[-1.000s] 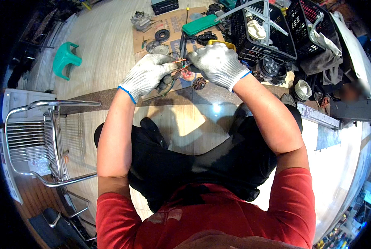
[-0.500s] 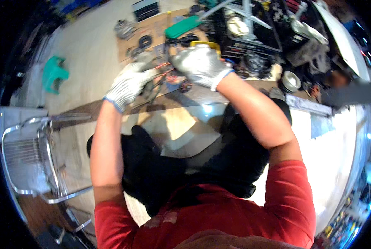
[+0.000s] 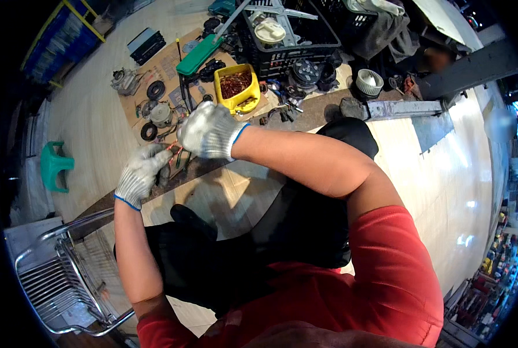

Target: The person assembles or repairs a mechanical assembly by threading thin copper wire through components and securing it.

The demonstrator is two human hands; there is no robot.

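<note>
Both hands wear white knit gloves with blue cuffs. My left hand [image 3: 145, 173] is closed, its fingertips on thin copper-coloured wires [image 3: 174, 152] with a bit of green among them. My right hand [image 3: 211, 130] is closed at the other end of the wires, just above and right of the left; its fingertips are mostly hidden. Under and beyond the hands lies a cardboard sheet [image 3: 138, 104] with black rings [image 3: 156, 90], round metal parts [image 3: 160, 115] and a metal housing [image 3: 123, 82]. A yellow container [image 3: 236, 86] of small reddish-brown bits stands just beyond my right hand.
A green tool [image 3: 195, 57] with a grey bar lies at the back beside black crates [image 3: 296, 49]. A white fan wheel [image 3: 369, 82] sits right, near a grey metal beam [image 3: 468, 61]. A green stool [image 3: 55, 165] and chrome chair [image 3: 38, 272] stand left.
The view has swung, shifting the bench items leftward. Both hands appear further left and lower, still together at the wires. The yellow container, formerly mostly behind my right hand, now shows.
</note>
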